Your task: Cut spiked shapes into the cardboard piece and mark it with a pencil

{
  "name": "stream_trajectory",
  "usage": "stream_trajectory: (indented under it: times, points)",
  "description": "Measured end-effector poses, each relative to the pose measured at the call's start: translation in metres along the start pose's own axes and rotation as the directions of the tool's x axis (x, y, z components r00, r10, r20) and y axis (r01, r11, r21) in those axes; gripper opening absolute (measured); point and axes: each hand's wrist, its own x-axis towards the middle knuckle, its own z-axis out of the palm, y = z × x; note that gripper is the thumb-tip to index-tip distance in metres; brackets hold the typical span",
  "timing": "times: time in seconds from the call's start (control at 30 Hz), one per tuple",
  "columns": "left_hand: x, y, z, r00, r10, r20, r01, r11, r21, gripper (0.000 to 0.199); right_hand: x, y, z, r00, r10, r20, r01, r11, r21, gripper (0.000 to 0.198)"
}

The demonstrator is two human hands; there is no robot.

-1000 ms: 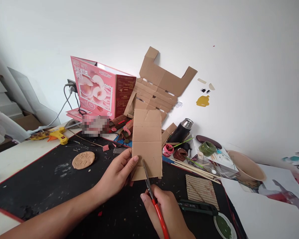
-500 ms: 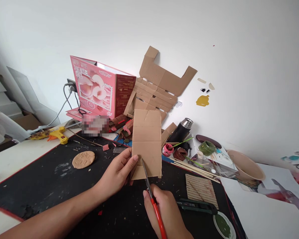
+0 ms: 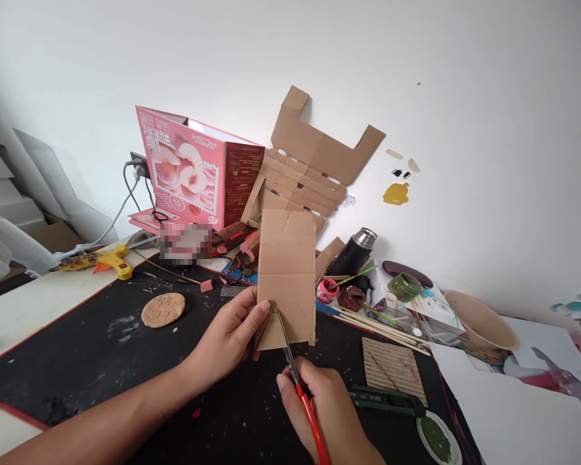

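Fingers of left hand (image 3: 232, 330) pinch cardboard (image 3: 286, 258) at left edge; fingers of right hand (image 3: 333, 408) grip red-handled scissors (image 3: 311, 416), blades at cardboard's lower part, above black mat (image 3: 87, 361).

A craft workspace, shown by paint jars (image 3: 405, 287) and glue gun (image 3: 115, 261).

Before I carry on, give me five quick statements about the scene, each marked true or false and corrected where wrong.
1. The left hand holds the creased cardboard piece. True.
2. That hand is touching the round tan disc. False: the round tan disc lies apart from it, on the black mat.
3. The right hand holds the red-handled scissors. True.
4. The red-handled scissors point away from the creased cardboard piece. False: their blades overlap its lower part in the picture.
5. The ribbed cardboard square lies to the right hand's right. True.
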Motion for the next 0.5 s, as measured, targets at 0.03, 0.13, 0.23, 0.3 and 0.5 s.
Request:
stream_trajectory:
  times: [0.03,0.13,0.23,0.3,0.5]
  points:
    - [-0.0001,-0.0001,-0.0004,1.000,-0.002,0.001,0.002,1.000,0.004,0.055,-0.0009,-0.0011,-0.0020,1.000,-0.006,0.017,0.005,1.000,0.026,0.032]
    - [-0.0003,-0.0006,-0.0017,1.000,0.001,-0.001,-0.001,1.000,-0.002,0.056,-0.0031,-0.0023,-0.0062,0.997,-0.012,0.075,0.003,0.993,0.119,0.036]
    - [0.0001,-0.0015,-0.0027,1.000,-0.011,-0.013,0.011,1.000,-0.018,0.057,-0.0039,-0.0026,-0.0096,0.994,-0.007,0.110,-0.012,0.986,0.167,0.042]
    - [0.0002,-0.0020,-0.0032,1.000,-0.024,-0.014,0.024,0.999,-0.025,0.056,-0.0039,-0.0024,-0.0115,0.991,0.002,0.131,-0.029,0.979,0.202,0.050]
    - [-0.0047,-0.0034,-0.0028,0.999,0.012,0.037,-0.013,1.000,0.023,0.054,-0.0034,0.0045,-0.0078,0.991,0.029,0.129,-0.063,0.961,0.269,0.066]
